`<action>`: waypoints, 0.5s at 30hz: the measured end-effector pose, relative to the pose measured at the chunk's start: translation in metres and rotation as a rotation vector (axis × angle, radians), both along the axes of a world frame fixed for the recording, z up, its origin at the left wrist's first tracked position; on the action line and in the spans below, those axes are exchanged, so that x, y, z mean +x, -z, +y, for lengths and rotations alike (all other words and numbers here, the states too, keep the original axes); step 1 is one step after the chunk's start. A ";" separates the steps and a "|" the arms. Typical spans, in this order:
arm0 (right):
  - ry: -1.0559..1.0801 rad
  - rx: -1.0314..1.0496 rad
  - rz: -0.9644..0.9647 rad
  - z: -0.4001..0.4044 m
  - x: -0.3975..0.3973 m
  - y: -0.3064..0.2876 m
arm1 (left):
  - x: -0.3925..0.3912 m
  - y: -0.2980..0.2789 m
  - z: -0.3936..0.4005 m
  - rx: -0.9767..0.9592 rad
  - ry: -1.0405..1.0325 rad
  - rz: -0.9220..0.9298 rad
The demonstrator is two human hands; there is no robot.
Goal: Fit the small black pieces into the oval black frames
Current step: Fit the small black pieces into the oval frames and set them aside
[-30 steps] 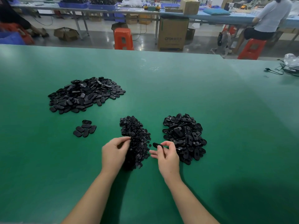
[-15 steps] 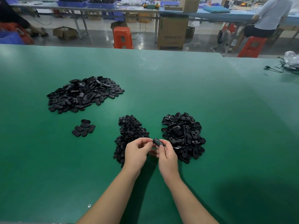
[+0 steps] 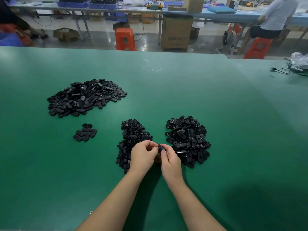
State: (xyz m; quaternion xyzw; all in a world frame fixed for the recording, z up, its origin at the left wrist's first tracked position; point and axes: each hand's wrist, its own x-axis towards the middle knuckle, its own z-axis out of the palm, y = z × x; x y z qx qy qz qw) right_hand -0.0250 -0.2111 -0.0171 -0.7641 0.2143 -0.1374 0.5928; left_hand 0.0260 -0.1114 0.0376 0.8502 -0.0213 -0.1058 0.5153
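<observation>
we see both hands meet just above the green bench (image 3: 233, 130), near its middle and close to the near edge. the right hand (image 3: 170, 161) pinches an oval black frame (image 3: 161, 147) between thumb and curled fingers, holding it up off the surface. the left hand (image 3: 144, 155) has its fingers curled in toward that same frame, thumb and fingertips touching its left end; whether a small black piece sits between them we cannot tell, since the fingers hide it.

just behind the left hand, and partly covered by it, lies the pile of small black pieces (image 3: 133, 139), a narrow heap running from near to far. to its right, just beside the right hand, sits the pile of oval frames (image 3: 188, 140), loosely heaped. well apart to the far left spreads a larger heap of oval parts (image 3: 85, 97), and nearer than that, still to the left, a small cluster of oval parts (image 3: 85, 132) lies flat, touching one another.

at the far right edge of the bench are a black cable (image 3: 281, 71) and a clear plastic bag (image 3: 300, 60). beyond the bench stand an orange stool (image 3: 125, 39), a cardboard box (image 3: 176, 34), and a seated person (image 3: 275, 19) at another long table.
</observation>
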 end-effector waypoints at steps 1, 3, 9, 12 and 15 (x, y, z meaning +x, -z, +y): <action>0.000 -0.007 0.001 0.000 0.000 0.000 | 0.000 -0.001 0.000 0.011 0.005 -0.005; -0.001 -0.020 0.002 0.000 0.000 0.000 | 0.000 -0.002 -0.001 0.015 0.019 -0.007; -0.004 -0.019 -0.011 0.000 -0.001 -0.002 | 0.001 -0.005 -0.001 0.023 0.065 -0.022; -0.001 0.003 -0.014 0.000 -0.001 -0.002 | 0.001 -0.006 -0.001 0.045 0.064 -0.031; 0.004 0.055 -0.017 -0.001 -0.001 -0.002 | 0.001 -0.007 -0.002 0.101 0.085 -0.065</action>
